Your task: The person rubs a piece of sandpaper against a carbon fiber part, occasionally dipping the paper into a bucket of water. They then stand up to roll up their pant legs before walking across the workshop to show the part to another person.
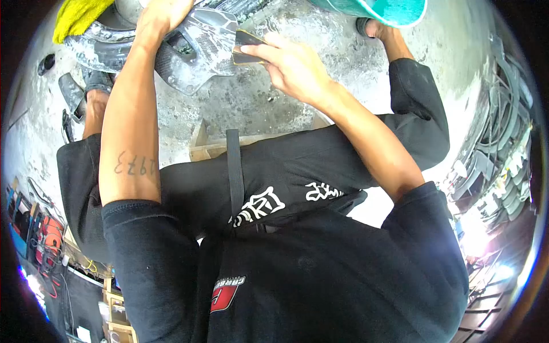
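Note:
A black carbon-fibre-looking panel (210,43), smeared with whitish residue, lies at the top left and has a slot-like opening in it. My left hand (162,16) holds this panel at its upper side; the view's top edge cuts off some fingers. In my right hand (300,67) is a dark sanding block (249,49) that looks wrapped in sandpaper, pinched between thumb and fingers. Its left end meets or overlaps the panel's right edge. Both surfaces of the block facing away from me are hidden.
A yellow cloth (80,20) hangs over a dark, dusty ring-shaped object (94,54) at upper left. A teal basin (394,11) stands at the top right. Below my legs shows a wooden frame (209,150). Stacked dark parts (486,143) line the right side.

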A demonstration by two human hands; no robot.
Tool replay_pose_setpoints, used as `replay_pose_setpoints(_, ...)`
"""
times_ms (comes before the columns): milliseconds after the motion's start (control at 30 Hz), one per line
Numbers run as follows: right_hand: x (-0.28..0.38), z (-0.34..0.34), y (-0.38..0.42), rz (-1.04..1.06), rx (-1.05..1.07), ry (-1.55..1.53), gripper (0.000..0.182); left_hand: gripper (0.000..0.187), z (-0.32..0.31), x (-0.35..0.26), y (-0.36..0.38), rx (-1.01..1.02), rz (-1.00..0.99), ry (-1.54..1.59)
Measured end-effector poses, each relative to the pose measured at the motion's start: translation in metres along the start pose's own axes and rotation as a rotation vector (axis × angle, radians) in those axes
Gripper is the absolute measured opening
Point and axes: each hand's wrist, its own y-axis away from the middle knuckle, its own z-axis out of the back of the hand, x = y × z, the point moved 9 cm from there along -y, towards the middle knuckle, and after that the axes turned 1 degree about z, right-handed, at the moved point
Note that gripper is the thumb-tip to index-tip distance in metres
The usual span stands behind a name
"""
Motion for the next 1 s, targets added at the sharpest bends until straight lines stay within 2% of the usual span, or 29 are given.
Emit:
replay_pose_setpoints(33,-0.001,-0.004,-0.007,-0.013,0.004,-0.009,0.034,0.065,-0.008,-0.002,0.000,0.052,-0.072,-0.047)
replay_pose_setpoints(100,-0.001,-0.012,-0.026,0.029,-0.015,0.012,0.035,0.066,-0.015,0.000,-0.001,0.147,-0.034,-0.006)
replay_pose_setpoints(167,-0.001,-0.005,-0.025,0.047,-0.065,0.012,0.036,0.066,-0.007,-0.005,0.005,0.094,-0.044,0.020)
replay_pose_setpoints(233,0.000,-0.005,-0.012,0.018,0.052,0.035,0.035,0.065,0.003,-0.006,0.012,0.004,-0.041,0.095)
replay_pose_setpoints(300,0.002,-0.001,-0.008,0.015,0.038,0.005,0.034,0.065,0.003,0.000,0.005,0.005,-0.018,0.059)
replay_pose_setpoints(367,-0.003,-0.009,-0.008,-0.024,0.037,-0.040,0.034,0.065,-0.010,-0.001,0.000,0.092,-0.054,-0.042)
replay_pose_setpoints(400,-0.003,-0.013,-0.020,-0.010,-0.009,-0.027,0.035,0.066,-0.001,-0.009,0.015,0.112,-0.075,0.024)
replay_pose_setpoints(433,-0.002,-0.014,-0.027,0.014,-0.059,-0.010,0.035,0.067,-0.003,-0.004,0.010,0.061,-0.010,0.042)
replay_pose_setpoints(500,0.000,-0.007,-0.023,0.009,-0.090,-0.015,0.035,0.067,0.000,-0.007,0.009,0.022,-0.035,0.049)
replay_pose_setpoints(567,0.003,-0.001,-0.005,-0.036,0.019,-0.022,0.033,0.067,0.005,-0.009,0.013,0.025,-0.009,0.061)
replay_pose_setpoints(633,0.002,-0.002,-0.002,-0.031,0.037,-0.023,0.033,0.068,0.011,-0.009,0.019,0.035,0.028,0.071)
replay_pose_setpoints(733,-0.002,-0.016,-0.016,-0.064,-0.032,-0.015,0.038,0.069,-0.002,-0.007,0.019,0.203,0.109,0.123)
replay_pose_setpoints(767,-0.001,-0.019,-0.012,-0.078,-0.028,-0.019,0.038,0.069,-0.012,0.004,-0.006,0.054,-0.023,0.018)
replay_pose_setpoints(900,0.003,-0.006,-0.003,0.020,-0.033,0.026,0.034,0.068,0.004,-0.005,0.012,0.033,0.020,0.053)
replay_pose_setpoints(933,0.000,-0.004,0.003,0.027,-0.047,-0.014,0.034,0.069,0.010,-0.010,0.018,-0.111,-0.055,0.056)
replay_pose_setpoints(967,-0.006,-0.007,0.008,0.031,-0.056,-0.056,0.033,0.071,0.001,-0.008,0.011,0.041,-0.078,-0.047)
replay_pose_setpoints(1000,-0.002,-0.006,0.000,-0.004,-0.055,-0.044,0.034,0.071,-0.005,0.001,-0.002,0.055,-0.047,-0.050)
